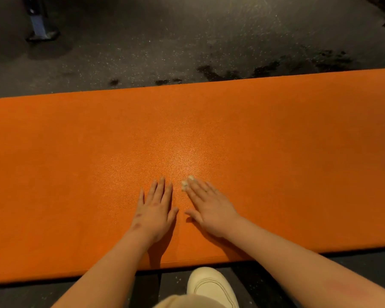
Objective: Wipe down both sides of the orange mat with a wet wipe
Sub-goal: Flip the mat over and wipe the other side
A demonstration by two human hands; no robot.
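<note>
Lying flat on the dark speckled floor (165, 41), the orange mat (276, 141) runs across the whole view from left to right, its near long edge just in front of the person and its far edge slanting upward toward the right. Both bare forearms reach over the near edge, and both hands rest palm-down on the mat's near middle, close beside each other but not touching. The left hand (155, 210) lies flat with its fingers straight and slightly spread, grasping nothing. The right hand (209, 205) is also flat, its fingers stretched out and angled toward the left; under its fingertips sits a small crumpled whitish wet wipe (187, 182), pressed against the mat rather than clutched, with part of the wad showing past the fingertips. A cream-coloured shoe (209, 285) stands on the floor just at the mat's near edge, between the two forearms. Beyond the far edge, dark wet-looking patches (265, 67) mark the floor. A dark object with a blue part (39, 25) stands at the upper left, well apart from the mat.
</note>
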